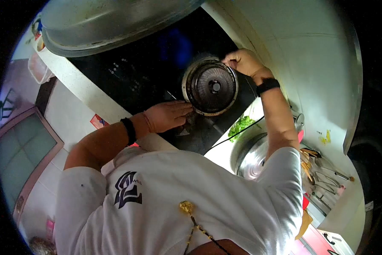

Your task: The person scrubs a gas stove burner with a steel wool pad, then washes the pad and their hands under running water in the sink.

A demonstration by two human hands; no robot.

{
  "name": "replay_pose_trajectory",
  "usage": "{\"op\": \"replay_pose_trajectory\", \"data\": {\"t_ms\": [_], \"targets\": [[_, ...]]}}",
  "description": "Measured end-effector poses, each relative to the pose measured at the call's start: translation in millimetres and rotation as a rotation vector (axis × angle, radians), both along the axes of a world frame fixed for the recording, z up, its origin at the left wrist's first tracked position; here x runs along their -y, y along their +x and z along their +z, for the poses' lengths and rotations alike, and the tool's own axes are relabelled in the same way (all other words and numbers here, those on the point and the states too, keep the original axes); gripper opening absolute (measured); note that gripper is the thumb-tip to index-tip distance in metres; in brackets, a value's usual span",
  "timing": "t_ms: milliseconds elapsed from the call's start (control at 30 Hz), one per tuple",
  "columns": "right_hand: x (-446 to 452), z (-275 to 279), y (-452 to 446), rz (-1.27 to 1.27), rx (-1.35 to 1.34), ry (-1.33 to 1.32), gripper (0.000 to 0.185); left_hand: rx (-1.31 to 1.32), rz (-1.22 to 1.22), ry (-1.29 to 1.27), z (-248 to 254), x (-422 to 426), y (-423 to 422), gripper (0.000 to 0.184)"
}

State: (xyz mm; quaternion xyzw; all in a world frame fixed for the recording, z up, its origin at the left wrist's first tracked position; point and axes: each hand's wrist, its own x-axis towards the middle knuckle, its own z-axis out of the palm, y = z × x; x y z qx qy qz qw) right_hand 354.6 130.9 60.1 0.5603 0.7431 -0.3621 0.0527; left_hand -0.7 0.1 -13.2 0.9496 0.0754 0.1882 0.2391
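Observation:
A dark round stove-burner-like part (210, 87) with a pale metal rim, ridged inner surface and small bright hub lies on a black glossy surface (127, 80). My left hand (169, 115) reaches its lower left edge; the fingers are stretched out against the rim, and the thumb is mostly hidden. At the upper right edge, my right hand (244, 63) has its fingers curled and pinched at the rim. A thin dark cord or wire hangs near my right wrist. The underside of the round part is hidden.
A large, dull metal dome-shaped vessel (114, 21) overhangs the top left. Green leaves (242, 126) and a shiny metal pan (253, 159) sit on the white counter at right, with a black cable (237, 135) nearby. Utensils (327, 178) hang or lie farther right.

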Motion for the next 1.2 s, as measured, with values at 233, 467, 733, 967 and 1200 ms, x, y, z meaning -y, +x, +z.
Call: {"op": "replay_pose_trajectory", "data": {"t_ms": [233, 467, 733, 967, 1200], "targets": [[20.7, -10.1, 7.4, -0.107, -0.172, 0.016, 0.016, -0.008, -0.015, -0.025, 1.0, -0.6, 0.7, 0.019], [54.9, 29.9, -126.7, -0.042, 0.432, 0.163, 0.037, 0.034, -0.033, 0.013, 13.4, -7.1, -3.9, 0.019], [103.5, 10.7, -229.2, -0.682, 0.493, 0.149, 0.03, 0.186, -0.099, -0.083, -4.5, -8.3, -3.5, 0.021], [71.8, -8.6, -266.0, -1.23, 0.478, 0.157, 0.026, 0.1, -0.216, -0.61, -26.0, -22.6, -12.3, 0.043], [57.5, 3.9, -275.2, -1.374, 0.469, 0.095, 0.03, 0.073, -0.243, -0.789, -28.4, -27.5, -20.8, 0.054]]}}
